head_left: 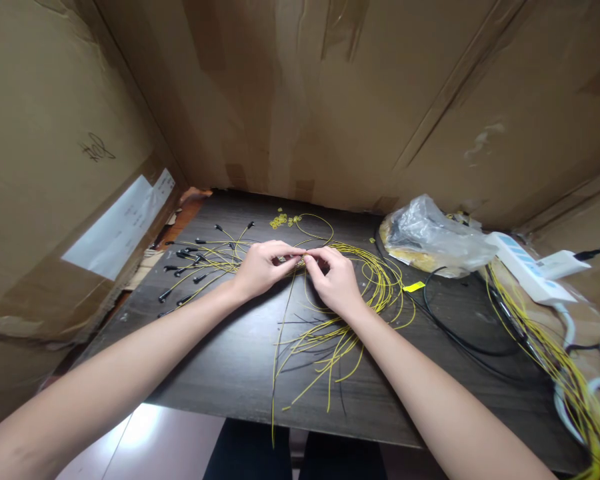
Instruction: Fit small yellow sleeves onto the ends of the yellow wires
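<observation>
My left hand (270,267) and my right hand (333,277) meet over the middle of the dark table, thumbs and forefingers pinched close together. Between the fingertips is a thin yellow wire, largely hidden by the fingers; any small part on it is too small to make out. A bundle of yellow wires (380,287) loops round behind and right of my right hand, its loose ends trailing toward the table's front edge. Left of my left hand, several yellow wires fan out, tipped with black connectors (199,259). Small yellow pieces (281,220) lie in a pile beyond the hands.
Cardboard walls (290,120) enclose the table (220,367) at the back and sides. On the right are a clear plastic bag (435,233), a white power strip (527,267), a black cable (455,337) and another bunch of yellow wires (555,363). A yellow tag (414,287) lies nearby.
</observation>
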`<action>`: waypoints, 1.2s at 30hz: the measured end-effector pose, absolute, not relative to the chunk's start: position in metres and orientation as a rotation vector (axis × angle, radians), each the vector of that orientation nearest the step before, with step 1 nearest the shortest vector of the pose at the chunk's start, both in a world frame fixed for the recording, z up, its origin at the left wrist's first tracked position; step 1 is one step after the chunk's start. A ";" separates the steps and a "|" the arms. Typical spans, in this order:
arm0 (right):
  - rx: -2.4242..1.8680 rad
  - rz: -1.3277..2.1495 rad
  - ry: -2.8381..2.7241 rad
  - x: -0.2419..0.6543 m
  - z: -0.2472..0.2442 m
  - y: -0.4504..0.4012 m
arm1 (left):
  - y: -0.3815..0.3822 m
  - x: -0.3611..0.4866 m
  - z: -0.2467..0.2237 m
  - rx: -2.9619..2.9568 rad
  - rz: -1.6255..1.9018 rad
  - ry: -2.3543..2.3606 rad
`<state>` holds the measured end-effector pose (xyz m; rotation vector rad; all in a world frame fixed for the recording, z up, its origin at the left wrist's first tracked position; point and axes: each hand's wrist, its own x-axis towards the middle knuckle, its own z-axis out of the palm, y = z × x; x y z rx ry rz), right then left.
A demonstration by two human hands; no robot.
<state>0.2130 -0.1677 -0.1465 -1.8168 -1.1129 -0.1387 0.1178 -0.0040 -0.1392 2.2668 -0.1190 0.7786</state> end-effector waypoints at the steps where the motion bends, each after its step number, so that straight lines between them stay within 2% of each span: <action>1: -1.818 -0.137 -1.118 0.213 -0.146 -0.168 | -0.004 0.118 -0.139 2.263 0.784 -0.127; 23: -1.878 -0.087 -1.208 0.215 -0.145 -0.167 | -0.004 0.118 -0.140 2.250 0.799 -0.212; 36: -1.883 -0.076 -1.163 0.213 -0.143 -0.167 | -0.012 0.115 -0.133 2.247 0.701 -0.039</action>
